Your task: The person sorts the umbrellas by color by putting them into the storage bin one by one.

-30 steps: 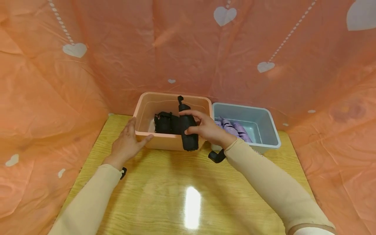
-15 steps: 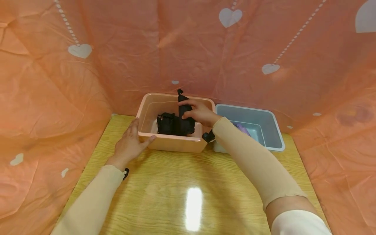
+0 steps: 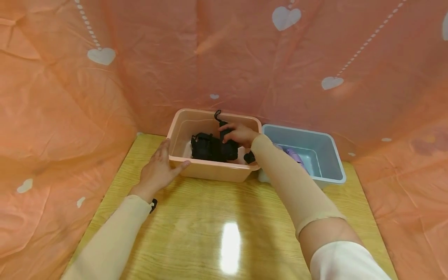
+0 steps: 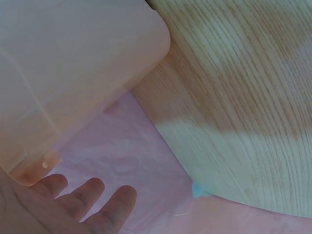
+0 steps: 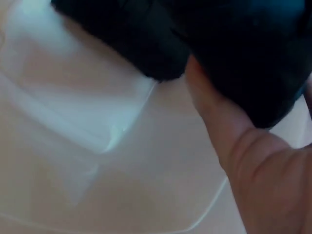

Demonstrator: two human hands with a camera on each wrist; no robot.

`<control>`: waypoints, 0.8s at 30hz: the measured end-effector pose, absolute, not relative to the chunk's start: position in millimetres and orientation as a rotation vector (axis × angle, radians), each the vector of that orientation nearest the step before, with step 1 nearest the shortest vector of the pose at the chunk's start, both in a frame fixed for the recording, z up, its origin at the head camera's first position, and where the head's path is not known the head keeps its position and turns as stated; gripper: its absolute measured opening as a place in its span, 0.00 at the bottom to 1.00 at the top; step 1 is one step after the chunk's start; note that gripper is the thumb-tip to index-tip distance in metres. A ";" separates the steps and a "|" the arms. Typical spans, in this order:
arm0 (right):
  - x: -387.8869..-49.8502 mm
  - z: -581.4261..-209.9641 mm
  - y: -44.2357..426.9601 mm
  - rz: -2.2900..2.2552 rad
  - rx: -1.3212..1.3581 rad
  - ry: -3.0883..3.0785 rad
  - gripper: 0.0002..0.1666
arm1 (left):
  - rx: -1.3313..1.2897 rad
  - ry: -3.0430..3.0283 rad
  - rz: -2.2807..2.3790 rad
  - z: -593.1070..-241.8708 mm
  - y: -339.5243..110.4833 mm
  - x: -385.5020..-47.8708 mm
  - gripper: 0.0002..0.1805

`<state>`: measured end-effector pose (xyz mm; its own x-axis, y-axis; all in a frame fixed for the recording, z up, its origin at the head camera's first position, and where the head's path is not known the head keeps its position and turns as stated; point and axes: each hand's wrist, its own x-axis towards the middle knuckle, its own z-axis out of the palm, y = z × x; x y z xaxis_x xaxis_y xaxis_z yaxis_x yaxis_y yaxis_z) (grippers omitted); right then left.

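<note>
My right hand (image 3: 244, 135) reaches into the orange-peach bin (image 3: 210, 171). Between its thumb and fingers it grips a black folded umbrella (image 3: 224, 133), a soft cylinder whose thin loop points toward the far wall. Other black bundles (image 3: 203, 149) of similar look lie on the bin floor, to the left of and below the held one. In the right wrist view the thumb (image 5: 219, 117) presses the dark fabric. My left hand (image 3: 155, 169) rests against the bin's front left corner, thumb along the front rim and fingers by the left side, fairly straight.
A grey-blue bin (image 3: 329, 155) stands to the right of the orange one, holding purple rolled bundles (image 3: 295, 156), partly hidden by my right forearm. Both bins stand at the back of the wooden table (image 3: 196, 217). An orange curtain (image 3: 238, 70) with white hearts hangs behind and at the sides.
My right hand has lowered the black folded umbrella from above the front rim into the orange bin, moving away from me. My left hand stays at the bin corner; the camera view shifted slightly.
</note>
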<state>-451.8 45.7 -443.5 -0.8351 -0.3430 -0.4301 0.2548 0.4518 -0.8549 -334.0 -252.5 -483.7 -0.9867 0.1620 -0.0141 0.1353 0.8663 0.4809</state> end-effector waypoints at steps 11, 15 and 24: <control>-464.1 -461.7 43.0 -1.313 -0.002 2.139 0.35 | 0.229 2.980 0.748 -483.6 -251.6 -336.3 0.62; -466.7 -469.0 42.5 -1.234 -0.004 2.163 0.34 | 0.233 2.985 0.747 -483.5 -251.7 -336.7 0.63; -469.7 -485.0 40.2 -1.159 -0.043 2.193 0.39 | 0.248 2.996 0.721 -485.4 -254.3 -336.2 0.62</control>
<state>-469.7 40.2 -485.0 -0.7889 -0.3145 -0.5279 0.2591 0.6088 -0.7499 -336.2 -254.3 -485.4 -0.9859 0.1672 -0.0110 0.1439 0.8784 0.4557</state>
